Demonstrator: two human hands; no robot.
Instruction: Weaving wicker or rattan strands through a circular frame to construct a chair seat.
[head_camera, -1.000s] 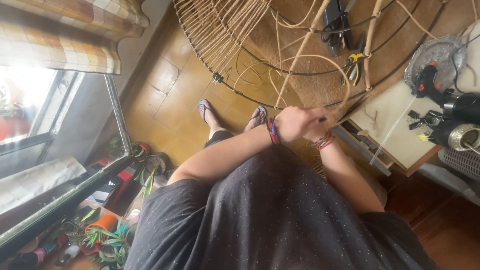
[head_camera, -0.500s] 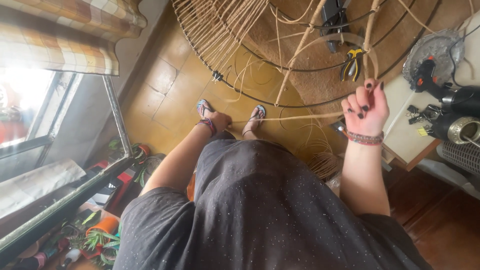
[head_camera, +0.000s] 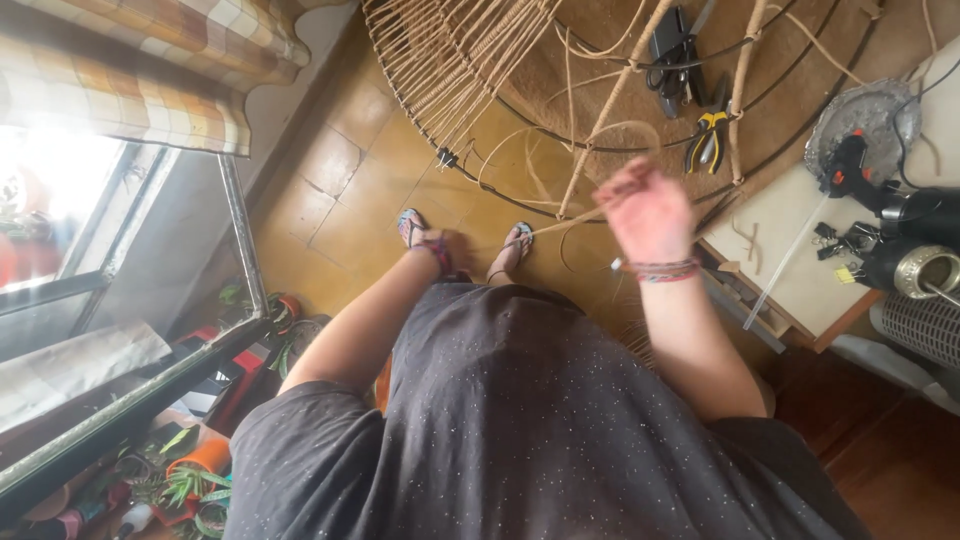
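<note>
I look down over my dark speckled shirt at a large round wire frame (head_camera: 640, 150) on the floor, partly woven with pale rattan (head_camera: 450, 60). My left hand (head_camera: 455, 250), with a bracelet at the wrist, is low by my sandalled feet and mostly hidden behind the wrist. My right hand (head_camera: 645, 205) is raised and blurred, a beaded bracelet on its wrist. A thin rattan strand (head_camera: 540, 230) runs taut between the two hands. Loose rattan strands curl over the frame's lower rim.
Yellow-handled pliers (head_camera: 708, 140) and a black tool (head_camera: 670, 45) lie inside the frame. A low table (head_camera: 800, 270) at right carries a red-and-black glue gun (head_camera: 850, 160), a metal plate (head_camera: 860, 110) and clips. A window, checkered curtain (head_camera: 130, 90) and potted plants (head_camera: 190, 470) are at left.
My hands, together at the frame's rim a second ago, have drawn apart. The left dropped toward my feet; the right swung out right and has now come back left, still raised, the strand stretched between them.
</note>
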